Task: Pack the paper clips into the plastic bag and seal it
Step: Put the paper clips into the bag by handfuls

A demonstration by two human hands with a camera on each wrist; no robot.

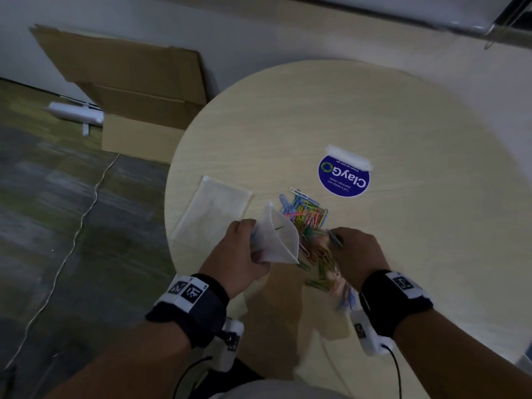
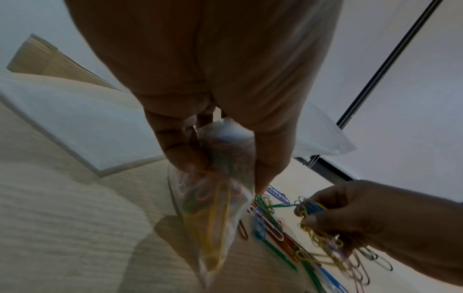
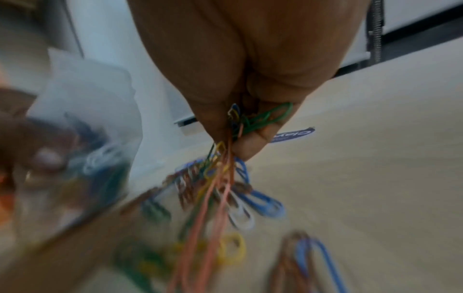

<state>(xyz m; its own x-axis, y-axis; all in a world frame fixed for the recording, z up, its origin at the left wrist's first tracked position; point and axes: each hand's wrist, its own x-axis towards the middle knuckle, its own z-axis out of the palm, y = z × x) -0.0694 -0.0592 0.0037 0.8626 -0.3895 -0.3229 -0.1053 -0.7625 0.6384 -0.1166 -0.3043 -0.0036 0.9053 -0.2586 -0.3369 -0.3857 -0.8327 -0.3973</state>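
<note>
My left hand point(image 1: 244, 251) grips a small clear plastic bag point(image 1: 277, 236) above the round table's near-left part, its mouth gaping toward the clips. The left wrist view shows coloured clips inside the plastic bag point(image 2: 215, 208). A heap of coloured paper clips point(image 1: 306, 216) lies on the table just beyond both hands. My right hand point(image 1: 355, 251) pinches a tangled bunch of paper clips point(image 3: 225, 178) that dangles from its fingers, just right of the bag. More loose clips point(image 1: 322, 279) trail on the table under that hand.
A stack of flat clear bags point(image 1: 213, 210) lies left of the heap near the round table's point(image 1: 431, 254) left edge. A blue round sticker point(image 1: 344, 178) sits beyond the clips. Cardboard boxes point(image 1: 138, 110) and a white cable point(image 1: 77, 231) are on the floor to the left.
</note>
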